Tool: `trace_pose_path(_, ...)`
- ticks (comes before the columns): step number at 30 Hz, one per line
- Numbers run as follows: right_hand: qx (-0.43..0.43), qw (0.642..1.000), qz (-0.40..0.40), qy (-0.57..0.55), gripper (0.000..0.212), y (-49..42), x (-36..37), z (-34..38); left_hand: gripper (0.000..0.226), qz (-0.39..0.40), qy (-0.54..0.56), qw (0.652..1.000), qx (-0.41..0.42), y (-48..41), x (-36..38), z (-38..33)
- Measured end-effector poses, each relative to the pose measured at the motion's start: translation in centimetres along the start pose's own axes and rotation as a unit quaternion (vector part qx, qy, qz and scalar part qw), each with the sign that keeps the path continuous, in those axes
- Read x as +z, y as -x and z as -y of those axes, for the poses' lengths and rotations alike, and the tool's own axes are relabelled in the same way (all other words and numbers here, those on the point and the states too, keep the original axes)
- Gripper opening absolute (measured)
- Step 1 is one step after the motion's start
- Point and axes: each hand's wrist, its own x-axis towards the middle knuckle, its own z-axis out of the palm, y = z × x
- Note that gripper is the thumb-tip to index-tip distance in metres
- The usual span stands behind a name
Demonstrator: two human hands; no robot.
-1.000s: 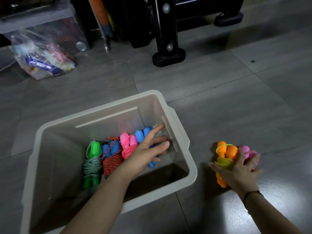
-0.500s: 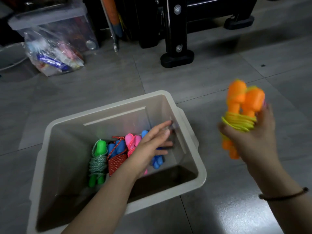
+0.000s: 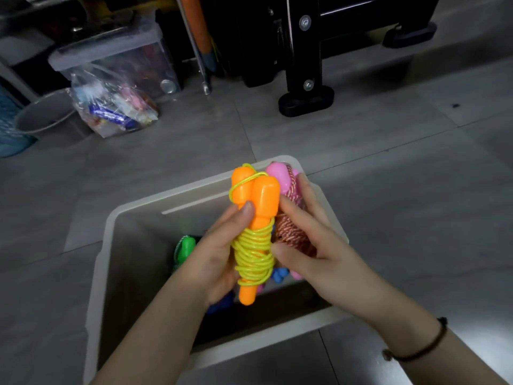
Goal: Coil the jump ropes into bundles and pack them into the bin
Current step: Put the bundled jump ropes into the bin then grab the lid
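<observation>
Orange-handled bundle (image 3: 254,240) and pink bundle (image 3: 288,226) held side by side over the bin (image 3: 133,273).
Left hand (image 3: 213,262) curls round the orange one, thumb on a handle; right hand (image 3: 313,245) clasps the pink one, bundles touching.

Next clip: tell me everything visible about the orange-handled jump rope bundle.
The orange-handled jump rope bundle has two glossy orange plastic handles side by side, bulbous ends up, with thin yellow plastic-looking cord wound round their shafts; one loop passes round the tops. It stands nearly upright above the beige bin. The left hand grips it, thumb on a handle. The right hand, holding the pink-handled bundle against its right side, touches the coil with its thumb.
</observation>
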Motion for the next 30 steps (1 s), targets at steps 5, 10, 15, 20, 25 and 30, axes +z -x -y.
trace_pose_path(5, 0.014, 0.998, -0.063, 0.026, 0.076, 0.0, 1.5, -2.0, 0.054, -0.032, -0.061, 0.996, -0.049, 0.6, -1.8, -0.2)
trace_pose_path(10, 0.128, 0.991, -0.026, 0.005, 0.112, -0.4, 1.9, -2.7, 0.033, -0.119, -0.12, 0.982, -0.079, 2.2, -5.0, -1.0)
trace_pose_path(15, 0.251, 0.968, 0.019, -0.006, 0.107, -0.6, 2.2, -2.8, 0.071, -0.09, -0.193, 0.968, -0.131, 4.3, -8.0, -0.6)
trace_pose_path(20, 0.243, 0.965, 0.056, 0.078, 0.052, -0.7, 2.2, -2.1, 0.068, -0.066, -0.516, 0.845, -0.121, 4.2, -10.2, 0.8)
trace_pose_path(25, 0.144, 0.841, 0.248, 0.459, 0.084, -2.8, 3.3, -2.2, 0.063, 0.027, -0.748, 0.645, -0.153, 3.8, -11.5, 2.2)
trace_pose_path(30, 0.145, 0.684, 0.454, 0.552, 0.049, -5.9, 5.6, -3.8, 0.046, 0.102, -0.869, 0.467, -0.126, 3.0, -12.4, 4.3)
